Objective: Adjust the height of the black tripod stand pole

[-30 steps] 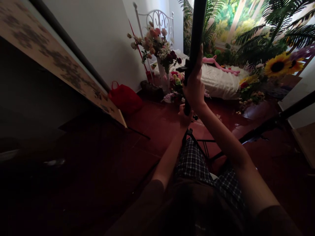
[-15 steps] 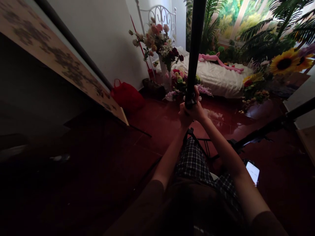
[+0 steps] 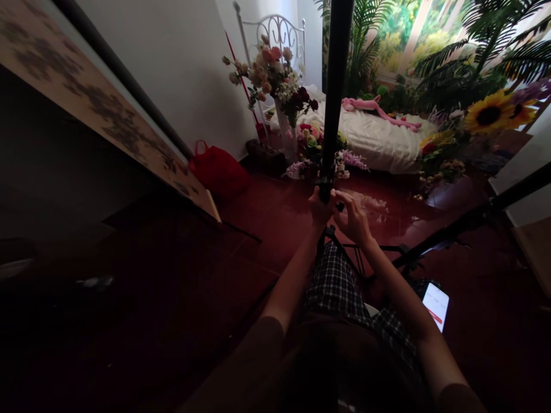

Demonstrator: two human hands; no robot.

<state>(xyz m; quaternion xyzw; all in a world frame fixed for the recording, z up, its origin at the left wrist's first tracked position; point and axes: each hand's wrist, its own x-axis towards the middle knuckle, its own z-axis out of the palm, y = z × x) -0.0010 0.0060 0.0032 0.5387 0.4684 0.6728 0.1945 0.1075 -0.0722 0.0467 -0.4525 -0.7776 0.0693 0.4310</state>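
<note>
A black stand pole (image 3: pixel 333 109) rises upright in front of me, its top beyond the upper edge of the view. Just below a collar on it, my left hand (image 3: pixel 321 206) is wrapped round the pole. To the right of the pole, my right hand (image 3: pixel 353 218) has its thumb and fingertips closed on a small black knob (image 3: pixel 340 206) that sticks out from the stand. The stand's spread legs (image 3: pixel 353 248) show under my hands, close to my checked clothing (image 3: pixel 336 281).
A second black pole (image 3: pixel 456 223) slants in from the right. Beside my right forearm is a lit phone (image 3: pixel 437 307). A patterned panel (image 3: pixel 107 115) leans at left, near a red bag (image 3: pixel 219 172). Flowers (image 3: pixel 275 74), a white-covered bed (image 3: pixel 383 143) and sunflowers (image 3: pixel 488 115) stand beyond.
My right hand has come off the pole and moved down and right to the knob. My left hand stays on the pole. The phone screen now shows a red bar.
</note>
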